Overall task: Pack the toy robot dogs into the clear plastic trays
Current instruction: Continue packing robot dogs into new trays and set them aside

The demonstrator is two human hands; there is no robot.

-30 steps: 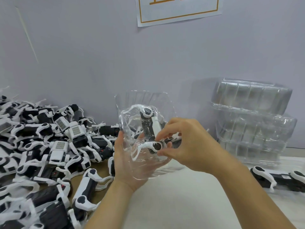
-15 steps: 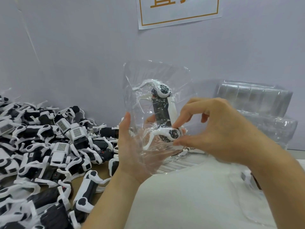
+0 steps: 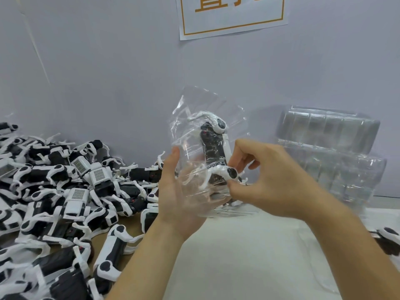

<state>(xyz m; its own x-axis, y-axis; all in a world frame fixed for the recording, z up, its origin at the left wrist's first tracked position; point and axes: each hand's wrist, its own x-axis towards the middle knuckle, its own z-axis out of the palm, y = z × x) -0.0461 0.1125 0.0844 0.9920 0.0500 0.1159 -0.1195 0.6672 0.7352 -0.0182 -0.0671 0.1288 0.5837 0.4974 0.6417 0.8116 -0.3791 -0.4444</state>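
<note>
Holding one clear tray [image 3: 194, 131] upright above the table [image 3: 249, 256], toy robot dog [image 3: 214, 152] already standing inside it. Left hand [image 3: 184, 191] spread flat behind the tray as support, fingers straight. Right hand [image 3: 270, 180] with the grip pinching the dog's lower white leg [image 3: 225, 173] through the front. Better to press the legs gently and evenly into the moulded hollow, without bending the thin plastic. Pile of unpacked dogs [image 3: 71, 191] waiting on the left, stack of trays [image 3: 337, 152] at the right.
</note>
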